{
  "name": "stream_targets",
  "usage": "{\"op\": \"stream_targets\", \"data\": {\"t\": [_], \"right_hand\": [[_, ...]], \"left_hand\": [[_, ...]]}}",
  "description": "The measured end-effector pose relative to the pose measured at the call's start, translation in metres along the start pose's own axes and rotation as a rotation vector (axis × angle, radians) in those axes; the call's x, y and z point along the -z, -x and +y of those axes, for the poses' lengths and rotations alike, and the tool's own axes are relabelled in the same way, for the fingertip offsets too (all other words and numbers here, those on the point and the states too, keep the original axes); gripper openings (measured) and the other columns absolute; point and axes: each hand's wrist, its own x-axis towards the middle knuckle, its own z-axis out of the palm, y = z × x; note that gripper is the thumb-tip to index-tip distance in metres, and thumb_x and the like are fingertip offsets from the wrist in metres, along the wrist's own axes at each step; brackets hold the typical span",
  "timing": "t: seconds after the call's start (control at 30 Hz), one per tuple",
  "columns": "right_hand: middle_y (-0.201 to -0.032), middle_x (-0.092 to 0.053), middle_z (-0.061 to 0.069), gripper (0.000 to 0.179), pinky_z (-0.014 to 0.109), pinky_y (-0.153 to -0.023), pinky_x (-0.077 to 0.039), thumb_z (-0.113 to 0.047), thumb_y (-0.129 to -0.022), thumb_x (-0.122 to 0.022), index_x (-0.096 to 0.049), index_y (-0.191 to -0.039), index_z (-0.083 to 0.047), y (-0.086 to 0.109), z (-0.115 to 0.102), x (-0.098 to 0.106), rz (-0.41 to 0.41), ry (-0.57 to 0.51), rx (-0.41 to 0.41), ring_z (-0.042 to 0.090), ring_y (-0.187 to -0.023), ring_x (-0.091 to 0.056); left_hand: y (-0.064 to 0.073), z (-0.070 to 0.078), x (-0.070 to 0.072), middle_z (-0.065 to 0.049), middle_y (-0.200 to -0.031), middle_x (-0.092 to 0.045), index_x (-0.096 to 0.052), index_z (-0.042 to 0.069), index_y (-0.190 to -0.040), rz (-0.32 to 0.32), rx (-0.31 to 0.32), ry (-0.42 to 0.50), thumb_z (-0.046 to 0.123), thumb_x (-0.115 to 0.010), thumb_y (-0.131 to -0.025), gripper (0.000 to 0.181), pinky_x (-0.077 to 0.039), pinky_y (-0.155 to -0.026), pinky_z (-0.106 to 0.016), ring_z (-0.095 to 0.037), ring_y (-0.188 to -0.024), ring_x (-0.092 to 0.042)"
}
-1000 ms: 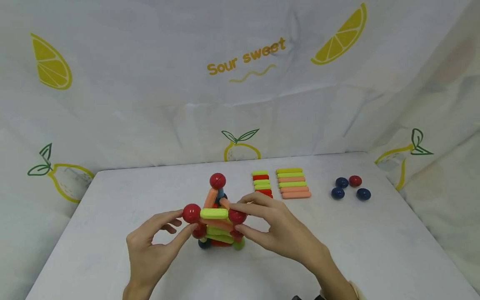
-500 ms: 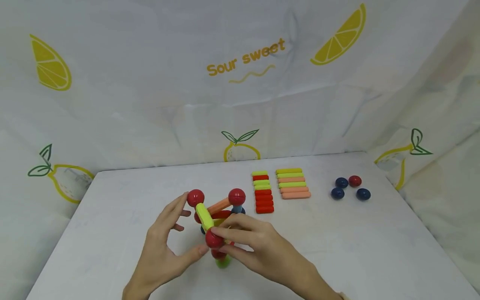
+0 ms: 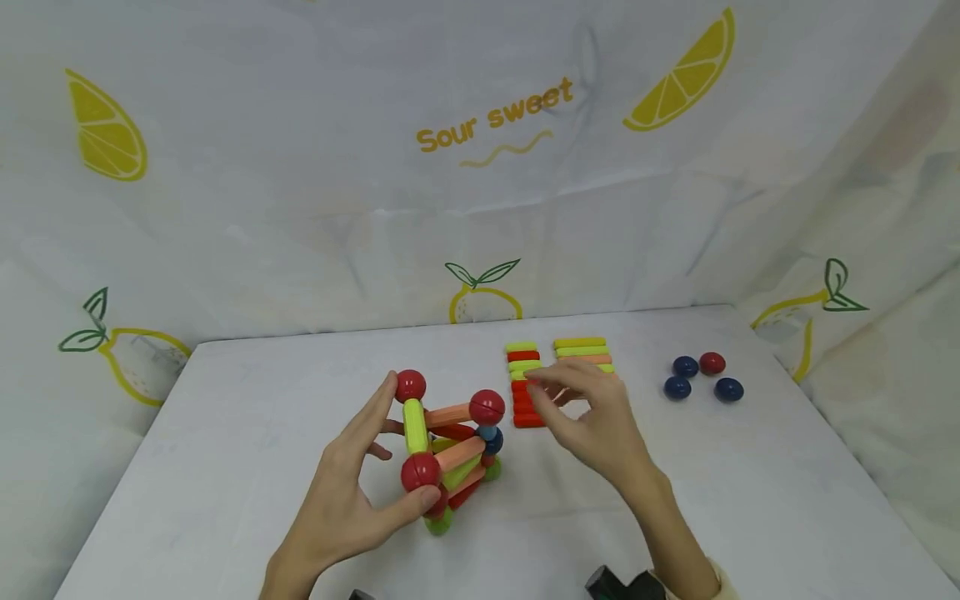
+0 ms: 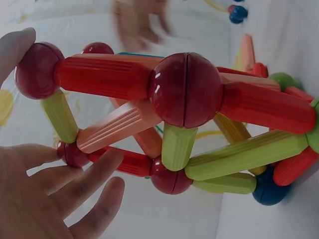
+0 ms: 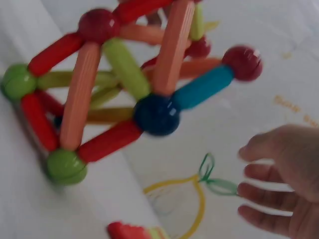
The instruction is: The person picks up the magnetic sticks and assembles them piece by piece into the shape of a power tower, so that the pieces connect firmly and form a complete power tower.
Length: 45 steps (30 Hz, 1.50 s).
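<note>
A tower of magnetic sticks and balls [image 3: 460, 453] stands on the white table, green balls at its foot and red balls at its top. My left hand [image 3: 352, 492] holds its top left side, thumb on the near red ball [image 3: 421, 472] and a fingertip at the far red ball [image 3: 410, 386]. In the left wrist view the hand spans a yellow-green stick [image 4: 60, 115] between those balls. My right hand [image 3: 596, 417], fingers loosely bent, hovers by the sticks with nothing visible in it. In the right wrist view a blue stick [image 5: 205, 88] juts from the tower to a red ball.
Behind the tower lie a column of red and green magnetic sticks [image 3: 527, 408] and a second column of yellow, green and orange sticks [image 3: 580, 342], partly covered by my right hand. Several loose balls, dark blue [image 3: 729, 389] and red [image 3: 712, 363], sit at the right.
The tower has been turned, so its yellow-green top stick now points away from me at the left. My right hand has let go of the near red ball and moved right toward the sticks.
</note>
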Motion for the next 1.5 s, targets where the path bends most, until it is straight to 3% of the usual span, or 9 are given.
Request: {"op": "stream_targets", "data": {"t": [0.1,0.17,0.27,0.47,0.7,0.93,1.1,1.23,1.5], "right_hand": [[-0.096,-0.076,0.003,0.024,0.033,-0.077,-0.062,-0.002,-0.083,-0.081,-0.08,-0.106,-0.007,0.002,0.029,-0.014,-0.227,0.214,-0.172,0.016,-0.088,-0.069],[-0.099,-0.077,0.004,0.024,0.036,-0.083,-0.062,-0.004,-0.083,-0.082,-0.08,-0.107,-0.008,0.006,0.043,-0.025,-0.367,0.303,-0.231,0.02,-0.094,-0.07],[-0.099,-0.078,0.005,0.023,0.036,-0.088,-0.062,-0.004,-0.082,-0.083,-0.081,-0.105,-0.007,0.012,0.055,-0.037,-0.445,0.364,-0.273,0.022,-0.096,-0.07],[-0.088,-0.071,0.002,0.025,0.03,-0.079,-0.06,-0.001,-0.08,-0.084,-0.08,-0.105,-0.004,0.015,0.06,-0.043,-0.464,0.345,-0.304,0.014,-0.084,-0.061],[-0.098,-0.072,0.003,0.025,0.035,-0.085,-0.061,0.001,-0.081,-0.083,-0.079,-0.104,-0.005,0.015,0.058,-0.041,-0.493,0.26,-0.428,0.014,-0.09,-0.062],[-0.097,-0.073,0.005,0.026,0.037,-0.085,-0.062,-0.003,-0.08,-0.084,-0.079,-0.105,-0.006,0.015,0.058,-0.04,-0.498,0.267,-0.497,0.015,-0.087,-0.063],[-0.087,-0.067,0.003,0.022,0.03,-0.076,-0.059,-0.005,-0.079,-0.086,-0.08,-0.101,-0.005,0.015,0.059,-0.039,-0.471,0.313,-0.471,0.013,-0.08,-0.058],[-0.08,-0.063,0.002,0.018,0.025,-0.067,-0.053,-0.005,-0.08,-0.085,-0.08,-0.097,-0.005,0.016,0.06,-0.039,-0.451,0.351,-0.435,0.013,-0.073,-0.052],[-0.09,-0.072,0.004,0.026,0.026,-0.072,-0.058,-0.006,-0.081,-0.084,-0.079,-0.107,-0.004,0.012,0.05,-0.029,-0.412,0.326,-0.348,0.011,-0.077,-0.056]], "left_hand": [[-0.001,-0.002,0.002,-0.004,-0.161,-0.045,-0.029,0.022,-0.162,-0.023,-0.023,0.031,0.029,-0.089,-0.072,0.108,-0.059,-0.07,-0.027,-0.008,-0.097,-0.067],[-0.002,-0.004,0.003,-0.006,-0.161,-0.045,-0.03,0.018,-0.162,-0.04,-0.046,0.055,0.027,-0.088,-0.073,0.106,-0.059,-0.069,-0.027,-0.008,-0.095,-0.067],[-0.005,-0.006,0.005,-0.008,-0.161,-0.044,-0.03,0.016,-0.161,-0.076,-0.076,0.083,0.025,-0.087,-0.075,0.104,-0.058,-0.069,-0.026,-0.009,-0.096,-0.067],[-0.01,-0.011,0.007,-0.01,-0.162,-0.043,-0.031,0.017,-0.161,-0.138,-0.068,0.129,0.022,-0.083,-0.076,0.1,-0.059,-0.072,-0.028,-0.012,-0.101,-0.068],[-0.012,-0.017,0.003,-0.01,-0.159,-0.047,-0.039,0.017,-0.158,-0.109,-0.061,0.144,0.021,-0.079,-0.078,0.09,-0.061,-0.073,-0.029,-0.016,-0.105,-0.069],[-0.016,-0.016,0.002,-0.009,-0.158,-0.049,-0.04,0.016,-0.157,-0.118,-0.074,0.127,0.018,-0.071,-0.085,0.079,-0.062,-0.078,-0.03,-0.021,-0.109,-0.07],[-0.014,-0.014,-0.002,-0.005,-0.148,-0.06,-0.044,0.018,-0.155,-0.097,-0.067,0.105,0.017,-0.075,-0.088,0.074,-0.062,-0.08,-0.029,-0.018,-0.113,-0.069],[-0.014,-0.012,-0.006,-0.003,-0.144,-0.062,-0.043,0.02,-0.156,-0.079,-0.084,0.115,0.021,-0.087,-0.081,0.087,-0.062,-0.081,-0.028,-0.016,-0.117,-0.067],[-0.015,-0.013,-0.01,-0.005,-0.137,-0.067,-0.046,0.018,-0.154,-0.037,-0.06,0.094,0.014,-0.088,-0.08,0.085,-0.062,-0.079,-0.027,-0.017,-0.109,-0.071]]}}
